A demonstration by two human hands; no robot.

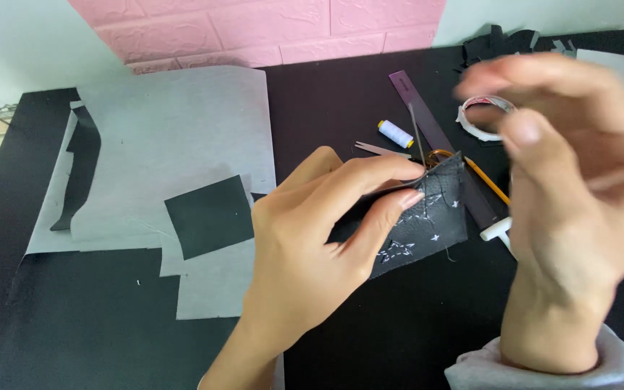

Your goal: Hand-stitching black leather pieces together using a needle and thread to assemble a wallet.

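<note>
My left hand (312, 231) pinches black leather piece (427, 224) above table (399, 325). My right hand (579, 188) raised, blurred, grip unclear, hides tape roll (484, 115) partly. Behind: ruler (427, 123), thread spool (396, 133), pencil (489, 180). Left: grey paper sheets (175, 130), black square (209, 215).

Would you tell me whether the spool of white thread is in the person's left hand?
No, the spool of white thread lies on the black table, while the left hand pinches a black leather piece.
</note>
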